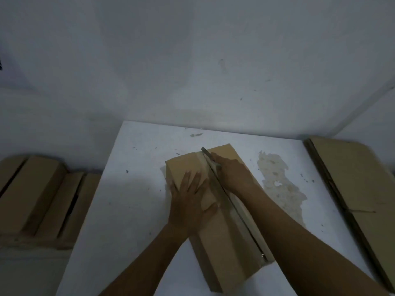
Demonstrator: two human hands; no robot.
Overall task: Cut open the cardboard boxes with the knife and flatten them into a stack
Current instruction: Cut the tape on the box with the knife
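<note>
Evidently midway: with a flattened stack done and uncut boxes waiting, the flat left grip steadies a box while the right grip clamps the knife.

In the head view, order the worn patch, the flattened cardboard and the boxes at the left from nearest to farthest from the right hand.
From the right hand, gripping the knife:
1. worn patch, just to its right.
2. flattened cardboard, at the far right.
3. boxes at the left, farthest.
</note>
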